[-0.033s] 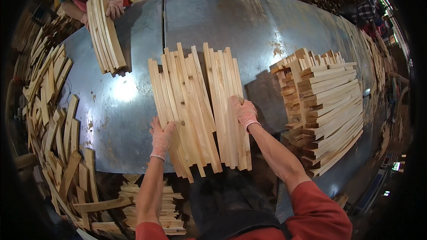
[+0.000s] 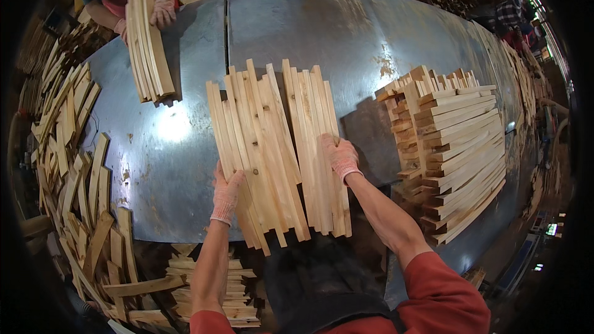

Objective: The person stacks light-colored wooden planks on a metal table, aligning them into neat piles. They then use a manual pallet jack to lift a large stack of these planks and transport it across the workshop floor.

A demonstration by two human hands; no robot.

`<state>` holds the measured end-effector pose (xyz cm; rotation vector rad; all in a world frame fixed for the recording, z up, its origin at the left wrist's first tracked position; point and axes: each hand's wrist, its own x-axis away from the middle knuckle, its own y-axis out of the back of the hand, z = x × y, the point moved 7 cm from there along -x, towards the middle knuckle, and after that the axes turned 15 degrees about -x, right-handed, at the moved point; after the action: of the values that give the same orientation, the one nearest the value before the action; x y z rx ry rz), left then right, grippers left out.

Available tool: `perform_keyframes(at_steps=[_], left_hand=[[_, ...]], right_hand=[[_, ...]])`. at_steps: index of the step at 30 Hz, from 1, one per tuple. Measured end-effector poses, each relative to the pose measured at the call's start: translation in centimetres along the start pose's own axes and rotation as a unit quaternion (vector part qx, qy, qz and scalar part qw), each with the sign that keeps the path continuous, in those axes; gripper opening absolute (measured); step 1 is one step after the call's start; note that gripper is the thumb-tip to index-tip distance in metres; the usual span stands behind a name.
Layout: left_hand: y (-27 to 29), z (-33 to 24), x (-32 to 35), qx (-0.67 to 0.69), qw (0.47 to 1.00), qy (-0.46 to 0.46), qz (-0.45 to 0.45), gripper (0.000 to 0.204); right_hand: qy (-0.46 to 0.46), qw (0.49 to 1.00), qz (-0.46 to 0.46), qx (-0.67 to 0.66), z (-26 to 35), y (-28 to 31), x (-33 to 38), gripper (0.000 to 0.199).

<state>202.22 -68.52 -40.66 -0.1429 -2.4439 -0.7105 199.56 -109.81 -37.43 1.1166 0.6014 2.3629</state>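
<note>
A row of pale wooden strips, slightly curved, lies side by side on the metal table in front of me. A narrow dark gap splits the row into a wider left group and a narrower right group. My left hand, in a pinkish knitted glove, presses on the row's left edge, its thumb on top of the strips. Opposite it, my gloved right hand grips the right edge. Both hands are closed on the strips; some fingertips are hidden. The near ends of the strips reach past the table edge, close to my dark apron.
A tall stack of strips stands on the right of the metal table. Across at the far left, a co-worker's gloved hands hold another upright bundle. Loose strips pile up along the left; more lie below the near edge.
The co-worker's bundle and hands have shifted slightly to the right. My own hands and the row of strips look almost the same.
</note>
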Motion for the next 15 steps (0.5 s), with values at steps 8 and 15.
perform_keyframes(at_steps=[8, 15], left_hand=[[-2.2, -4.6, 7.0, 0.256, 0.962, -0.032, 0.085, 0.105], [-2.5, -2.7, 19.3, 0.244, 0.969, -0.026, 0.016, 0.114]], right_hand=[[0.077, 0.996, -0.028, -0.032, -3.5, 2.4, -0.6, 0.073], [0.038, 0.991, 0.066, -0.114, -8.9, 3.9, 5.4, 0.075]])
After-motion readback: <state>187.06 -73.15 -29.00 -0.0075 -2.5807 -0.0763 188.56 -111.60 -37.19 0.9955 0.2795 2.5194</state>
